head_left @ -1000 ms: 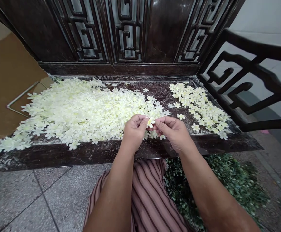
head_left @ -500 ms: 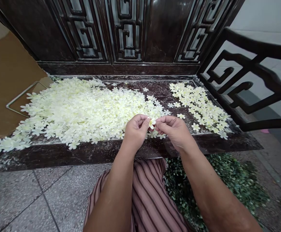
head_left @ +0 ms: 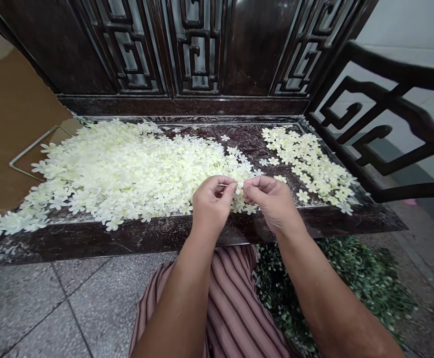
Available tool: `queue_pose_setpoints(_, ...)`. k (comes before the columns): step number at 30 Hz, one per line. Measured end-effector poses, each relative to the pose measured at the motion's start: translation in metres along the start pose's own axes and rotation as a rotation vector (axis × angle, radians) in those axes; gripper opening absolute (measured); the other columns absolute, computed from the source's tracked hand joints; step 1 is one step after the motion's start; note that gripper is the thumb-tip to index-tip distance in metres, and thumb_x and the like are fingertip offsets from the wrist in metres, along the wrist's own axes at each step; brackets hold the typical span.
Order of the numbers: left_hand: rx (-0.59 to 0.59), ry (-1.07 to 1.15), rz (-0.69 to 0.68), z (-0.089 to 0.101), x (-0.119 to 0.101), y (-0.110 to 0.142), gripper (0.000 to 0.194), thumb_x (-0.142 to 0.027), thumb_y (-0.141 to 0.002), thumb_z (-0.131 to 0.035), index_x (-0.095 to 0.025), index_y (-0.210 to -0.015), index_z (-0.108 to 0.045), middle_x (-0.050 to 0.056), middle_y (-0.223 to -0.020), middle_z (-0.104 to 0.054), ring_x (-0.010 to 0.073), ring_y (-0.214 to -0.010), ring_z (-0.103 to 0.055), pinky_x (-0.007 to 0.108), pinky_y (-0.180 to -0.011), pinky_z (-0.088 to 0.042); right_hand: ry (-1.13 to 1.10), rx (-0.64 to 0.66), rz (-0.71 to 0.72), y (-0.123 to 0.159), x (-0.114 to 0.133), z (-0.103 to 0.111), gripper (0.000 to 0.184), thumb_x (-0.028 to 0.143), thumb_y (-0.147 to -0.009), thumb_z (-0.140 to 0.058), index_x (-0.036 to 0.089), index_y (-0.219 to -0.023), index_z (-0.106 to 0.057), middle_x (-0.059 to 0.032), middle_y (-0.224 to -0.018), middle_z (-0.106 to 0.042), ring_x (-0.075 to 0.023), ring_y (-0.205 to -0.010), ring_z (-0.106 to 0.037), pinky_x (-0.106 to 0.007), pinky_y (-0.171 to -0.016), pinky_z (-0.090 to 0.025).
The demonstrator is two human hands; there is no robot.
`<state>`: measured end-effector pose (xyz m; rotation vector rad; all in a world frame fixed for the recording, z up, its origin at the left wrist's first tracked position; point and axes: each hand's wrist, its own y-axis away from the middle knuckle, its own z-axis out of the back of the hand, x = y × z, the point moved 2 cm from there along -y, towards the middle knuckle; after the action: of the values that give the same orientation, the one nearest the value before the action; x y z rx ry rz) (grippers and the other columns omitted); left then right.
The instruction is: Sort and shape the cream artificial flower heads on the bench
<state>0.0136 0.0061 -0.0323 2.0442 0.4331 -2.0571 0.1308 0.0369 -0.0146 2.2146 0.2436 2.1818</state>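
Note:
My left hand (head_left: 211,201) and my right hand (head_left: 271,201) meet fingertip to fingertip above the front edge of a dark wooden bench seat (head_left: 187,231). Both pinch one small cream flower (head_left: 240,185), mostly hidden between the fingers. Just beyond my left hand lies a big heap of cream flowers (head_left: 127,166). A smaller, flatter spread of flowers (head_left: 308,164) lies to the right of my right hand.
The bench has a carved dark back (head_left: 194,49) and a carved armrest (head_left: 384,124) on the right. Brown cardboard with a metal wire frame (head_left: 34,146) lies at the left. A pile of green leaf bits (head_left: 351,278) is on the tiled floor beside my striped trouser leg (head_left: 224,308).
Both hands have risen slightly and closed tighter together. The flower, plainly showing between the fingertips before, is now mostly covered.

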Motion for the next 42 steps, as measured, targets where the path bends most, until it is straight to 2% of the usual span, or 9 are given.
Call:
queue_pose_setpoints(5,0.116,0.087,0.055,-0.001,0.0,0.0,0.01,-0.022,-0.071,-0.062,-0.015,-0.075,-0.067,0.003,-0.073,-0.068,0.0125,-0.067,-0.061,0.025,-0.066,-0.048,0.011,0.006,0.028,-0.001,-0.001,0.003,0.008,0.022,-0.054,-0.066,0.016,-0.057,-0.063,0.0032,-0.048,-0.055,-0.0083,-0.047,-0.047,-0.024,-0.048,-0.039)
queue_pose_setpoints(15,0.148,0.101,0.075,0.001,-0.001,-0.002,0.011,-0.025,-0.067,-0.065,-0.015,-0.07,-0.069,0.003,-0.069,-0.069,0.0128,-0.065,-0.06,0.024,-0.059,-0.048,0.07,0.017,0.044,0.0,-0.001,0.003,0.007,0.022,-0.054,-0.064,0.017,-0.057,-0.061,0.0034,-0.049,-0.054,-0.0084,-0.047,-0.046,-0.023,-0.046,-0.036)
queue_pose_setpoints(26,0.142,0.025,0.078,0.004,-0.001,-0.003,0.011,-0.024,-0.069,-0.06,-0.015,-0.065,-0.066,-0.001,-0.057,-0.058,0.0098,-0.055,-0.049,0.021,-0.052,-0.039,0.104,0.022,0.052,0.002,-0.001,0.002,0.006,0.022,-0.056,-0.063,0.017,-0.058,-0.061,0.0035,-0.048,-0.053,-0.0085,-0.047,-0.045,-0.024,-0.048,-0.037)
queue_pose_setpoints(34,0.146,-0.001,0.039,0.003,-0.002,-0.003,0.008,-0.02,-0.068,-0.058,-0.017,-0.063,-0.063,-0.001,-0.057,-0.059,0.0091,-0.052,-0.05,0.02,-0.049,-0.038,0.114,0.047,0.062,0.004,-0.004,0.0,0.005,0.022,-0.059,-0.062,0.017,-0.059,-0.061,0.0037,-0.049,-0.052,-0.0094,-0.048,-0.046,-0.025,-0.05,-0.039)
queue_pose_setpoints(42,0.149,-0.243,-0.124,0.003,-0.003,-0.002,0.012,-0.015,-0.069,-0.054,-0.019,-0.067,-0.065,0.001,-0.071,-0.068,0.0151,-0.07,-0.061,0.026,-0.068,-0.046,0.102,0.071,-0.009,0.007,-0.012,-0.002,0.019,0.032,-0.062,-0.067,0.016,-0.058,-0.059,0.0017,-0.054,-0.054,-0.0096,-0.052,-0.046,-0.025,-0.053,-0.038)
